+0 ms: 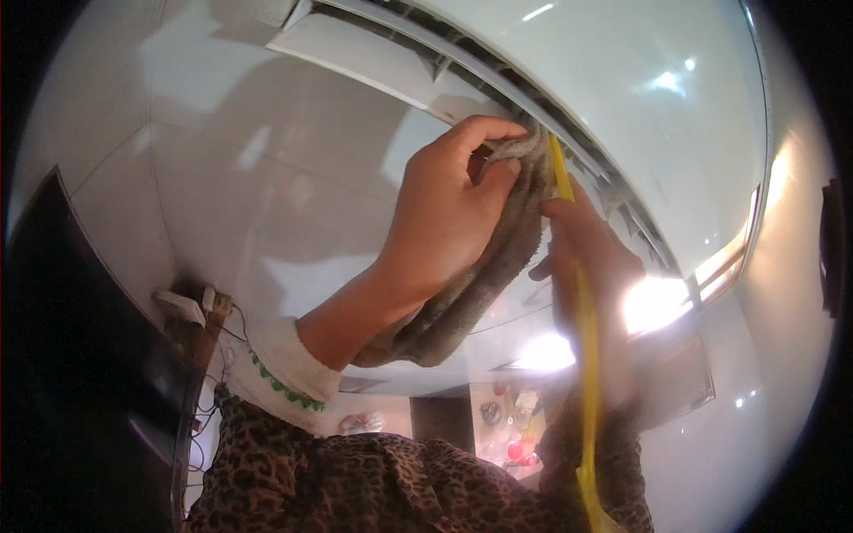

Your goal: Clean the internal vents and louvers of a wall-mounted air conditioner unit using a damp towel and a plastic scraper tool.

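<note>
My left hand [446, 200] pinches the upper end of a grey-brown terry cloth [506, 260] between thumb and fingers. The rest of the cloth hangs down behind my wrist. Its top reaches the air outlet slot [466, 73] of a white wall-mounted air conditioner [666, 133]. In my right hand [596, 246], somewhat blurred, is a long yellow plastic stick [588, 360]. The stick's upper tip is at the slot, touching or right beside the cloth; its wider lower end runs out of the picture. A white louver flap [353, 56] stands swung out on the left part of the slot.
A large dark panel [86, 346] rises at the left, with a white box [181, 306] and loose cables [200, 440] beside it. Far below lie red items [516, 450] and a plastic bag [363, 422]. Bright light [656, 305] glares at the right.
</note>
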Demonstrator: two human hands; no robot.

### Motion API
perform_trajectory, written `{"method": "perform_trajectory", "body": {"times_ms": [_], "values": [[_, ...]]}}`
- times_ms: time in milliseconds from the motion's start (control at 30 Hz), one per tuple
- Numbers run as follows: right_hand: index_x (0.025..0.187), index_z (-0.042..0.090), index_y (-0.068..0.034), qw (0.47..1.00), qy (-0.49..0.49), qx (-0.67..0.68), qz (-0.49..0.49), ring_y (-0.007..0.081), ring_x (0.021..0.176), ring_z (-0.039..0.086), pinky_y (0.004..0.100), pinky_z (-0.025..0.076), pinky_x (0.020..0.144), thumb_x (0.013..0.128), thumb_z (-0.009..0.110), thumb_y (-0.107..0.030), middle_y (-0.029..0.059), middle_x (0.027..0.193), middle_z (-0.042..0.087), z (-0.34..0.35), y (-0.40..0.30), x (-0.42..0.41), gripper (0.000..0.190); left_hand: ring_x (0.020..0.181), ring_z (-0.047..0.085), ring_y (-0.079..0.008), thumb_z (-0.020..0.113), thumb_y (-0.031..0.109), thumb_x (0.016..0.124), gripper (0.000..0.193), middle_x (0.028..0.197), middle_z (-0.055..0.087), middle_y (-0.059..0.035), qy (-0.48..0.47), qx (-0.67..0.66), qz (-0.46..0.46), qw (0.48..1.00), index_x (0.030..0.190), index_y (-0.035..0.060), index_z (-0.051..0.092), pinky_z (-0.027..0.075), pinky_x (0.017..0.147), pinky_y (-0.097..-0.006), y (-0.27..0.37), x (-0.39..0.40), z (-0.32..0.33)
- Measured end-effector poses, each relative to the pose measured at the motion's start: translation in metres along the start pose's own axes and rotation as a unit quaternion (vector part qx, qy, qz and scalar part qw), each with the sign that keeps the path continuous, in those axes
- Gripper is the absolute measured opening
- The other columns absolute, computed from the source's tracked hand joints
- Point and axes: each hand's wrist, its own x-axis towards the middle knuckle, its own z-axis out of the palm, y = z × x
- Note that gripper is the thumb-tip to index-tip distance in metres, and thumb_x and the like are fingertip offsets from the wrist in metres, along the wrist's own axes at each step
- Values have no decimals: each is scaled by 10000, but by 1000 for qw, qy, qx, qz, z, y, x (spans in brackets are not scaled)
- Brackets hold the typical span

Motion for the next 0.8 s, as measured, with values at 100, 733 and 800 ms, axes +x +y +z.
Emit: {"method": "perform_trajectory", "body": {"times_ms": [100, 733, 800], "values": [[1004, 647, 11, 989, -28, 88, 119, 180, 606, 692, 250, 544, 506, 870, 605, 30, 281, 1138, 633, -14, -13, 4, 142, 774, 594, -75, 572, 28, 920, 228, 903, 649, -57, -9, 20, -19, 1000, 1144, 0, 603, 503, 671, -206, 4, -1, -5], [862, 690, 35, 999, -13, 21, 42, 147, 482, 647, 223, 514, 418, 820, 615, -12, 322, 1019, 653, -70, -47, -5, 98, 766, 569, -55, 556, 36, 916, 174, 854, 651, -49, -63, 52, -37, 996, 1072, 0, 625, 460, 670, -192, 24, -11, -16], [851, 689, 37, 999, -11, 33, 35, 156, 479, 648, 223, 520, 423, 826, 612, -39, 322, 1008, 655, -81, -49, -11, 111, 769, 565, -53, 559, 34, 913, 171, 846, 649, -48, -67, 51, -60, 995, 1067, 1, 626, 457, 668, -192, 30, -13, -18]]}}
